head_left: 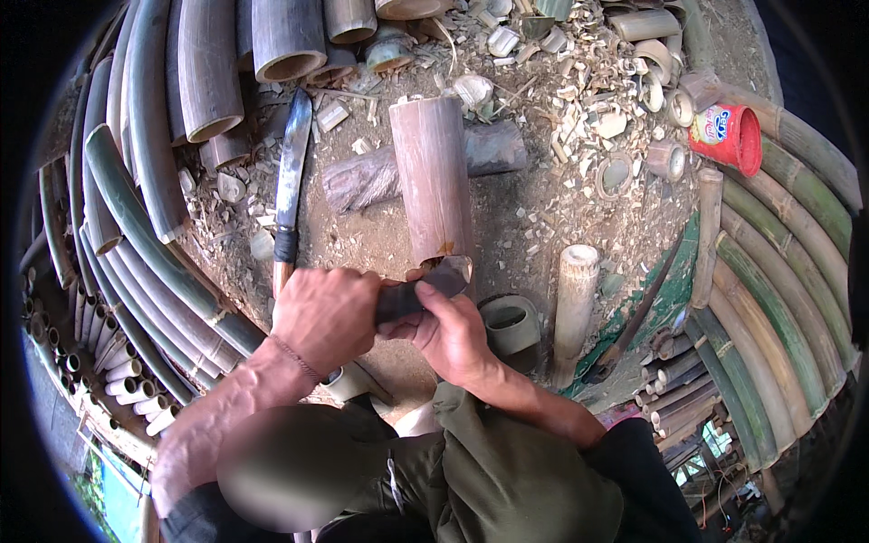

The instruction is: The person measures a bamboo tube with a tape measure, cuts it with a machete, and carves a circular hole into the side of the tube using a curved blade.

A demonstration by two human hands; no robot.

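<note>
bamboo, pale brown: a cut tube [434, 176] lies propped across a short log [412, 167] on the dirt floor [543, 213], its near end at the person's hands. the left hand [324, 317] is clenched round the dark handle of a blade [444, 276]; the right hand [450, 333] grasps the same tool nearer the metal, fingers just under the tube's rim. the blade's edge meets the rim, where a small orange-brown chip shows. a second knife [291, 167] lies free on the floor to the left, tip pointing away, beside stacked green and grey poles [145, 181]. shavings and cut rings [615, 172] litter the ground beyond the log; a red cup [730, 136] stands at the far right, and a short section [574, 299] stands upright near the right hand.

risks, as judged from this view: the right hand sits very near the cutting edge, so a slip off the hard rim could carry the steel into the fingers. the tube rests only on the round log, with neither hand on it; a sideways push might roll it and throw the cut off line. bamboo splits along the grain, so too deep a bite could run a crack up the wall. loose shavings underfoot may let the log shift.
</note>
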